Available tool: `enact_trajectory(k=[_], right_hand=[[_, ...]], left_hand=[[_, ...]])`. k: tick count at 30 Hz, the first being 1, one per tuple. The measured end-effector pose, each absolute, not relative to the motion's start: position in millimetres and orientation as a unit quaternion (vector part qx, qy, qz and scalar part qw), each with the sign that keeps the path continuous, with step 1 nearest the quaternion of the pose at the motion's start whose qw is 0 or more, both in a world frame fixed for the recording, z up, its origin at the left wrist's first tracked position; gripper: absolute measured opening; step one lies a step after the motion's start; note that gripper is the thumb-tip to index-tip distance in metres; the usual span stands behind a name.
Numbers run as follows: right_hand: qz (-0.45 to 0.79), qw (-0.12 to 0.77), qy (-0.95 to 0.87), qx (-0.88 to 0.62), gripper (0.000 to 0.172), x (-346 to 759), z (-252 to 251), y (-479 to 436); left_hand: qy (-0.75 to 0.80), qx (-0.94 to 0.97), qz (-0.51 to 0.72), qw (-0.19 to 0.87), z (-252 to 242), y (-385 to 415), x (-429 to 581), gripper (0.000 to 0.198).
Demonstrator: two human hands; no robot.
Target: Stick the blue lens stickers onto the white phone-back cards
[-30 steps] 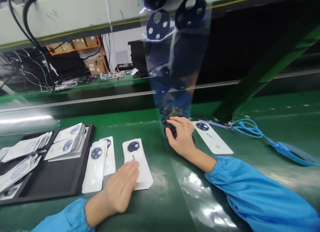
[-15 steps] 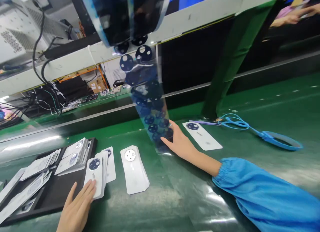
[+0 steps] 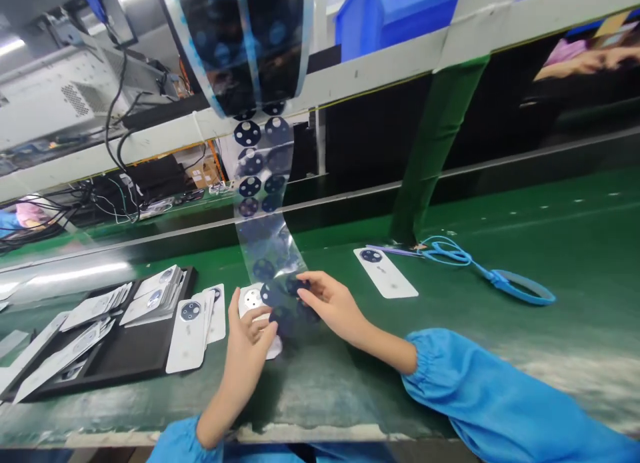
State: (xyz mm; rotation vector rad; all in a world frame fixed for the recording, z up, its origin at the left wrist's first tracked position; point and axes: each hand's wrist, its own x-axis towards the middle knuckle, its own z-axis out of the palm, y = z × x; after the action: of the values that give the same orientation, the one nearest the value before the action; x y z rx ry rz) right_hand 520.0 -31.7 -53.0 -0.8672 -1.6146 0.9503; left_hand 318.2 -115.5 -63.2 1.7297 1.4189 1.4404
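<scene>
A clear film strip (image 3: 267, 240) with dark round camera-lens stickers in two rows hangs down from a roll (image 3: 240, 50). My right hand (image 3: 333, 306) pinches the strip's right edge near its lower end. On the left side, my left hand (image 3: 250, 346) has thumb and fingertips closed at a dark round sticker (image 3: 281, 321) low on the strip; its index finger points up. Partly hidden behind the strip and my left hand lies a stack of white phone back panels (image 3: 250, 299). Further left, another stack of panels (image 3: 186, 340) has a dark sticker on its top panel's camera ring.
A black divided tray (image 3: 127, 356) at the left holds several white panels. Right of my hands lie a single panel (image 3: 387, 276), a purple stick-like tool (image 3: 393, 250) and a blue wrist strap (image 3: 525, 290). A green post (image 3: 435, 150) rises behind. A co-worker's hands (image 3: 590, 63) show at far right.
My left hand has left the left panel stack and moved right to the strip. My right hand has drawn the strip's lower end toward me and left, over the middle stack.
</scene>
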Motion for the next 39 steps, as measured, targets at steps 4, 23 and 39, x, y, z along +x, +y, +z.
enact_trajectory(k=[4,23,39], right_hand=[[0.34,0.528,-0.673,-0.389,0.023,524.3,-51.7,-33.7],[-0.205,0.496,-0.803,-0.261,0.03,530.5,-51.6,-48.2],[-0.142,0.317,-0.928,-0.133,0.024,549.4,-10.3,-54.9]], left_hand=[[0.503,0.626,0.532,0.268,-57.8,-96.4,335.3,0.057],[0.496,0.71,0.493,0.087,-76.8,-92.3,329.6,0.023],[0.464,0.78,0.42,-0.004,-89.4,-89.9,330.3,0.047]])
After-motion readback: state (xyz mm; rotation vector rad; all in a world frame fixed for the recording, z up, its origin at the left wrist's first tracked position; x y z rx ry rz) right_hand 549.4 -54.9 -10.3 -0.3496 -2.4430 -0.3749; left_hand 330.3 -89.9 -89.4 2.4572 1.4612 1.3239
